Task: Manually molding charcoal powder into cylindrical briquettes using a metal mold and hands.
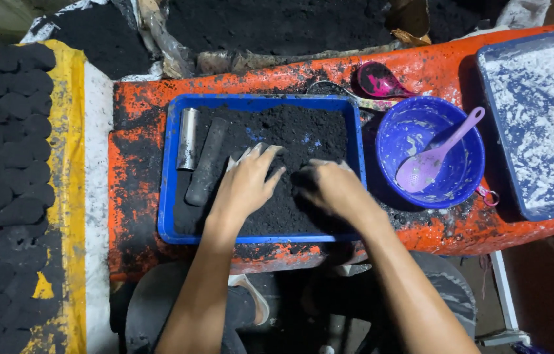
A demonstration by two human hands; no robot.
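Blue tray (171, 172): both hands (290, 187) press gritty black powder (290, 134).

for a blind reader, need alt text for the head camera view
Two bare hands, left hand and right hand, press into black powder in a blue tray on an orange table. Two cylinders lie at the tray's left; a blue bowl with a purple spoon sits right.

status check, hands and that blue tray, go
Left hand and right hand both flat on black powder in blue tray. Metal tube and dark cylinder lie clear, tray's left side.
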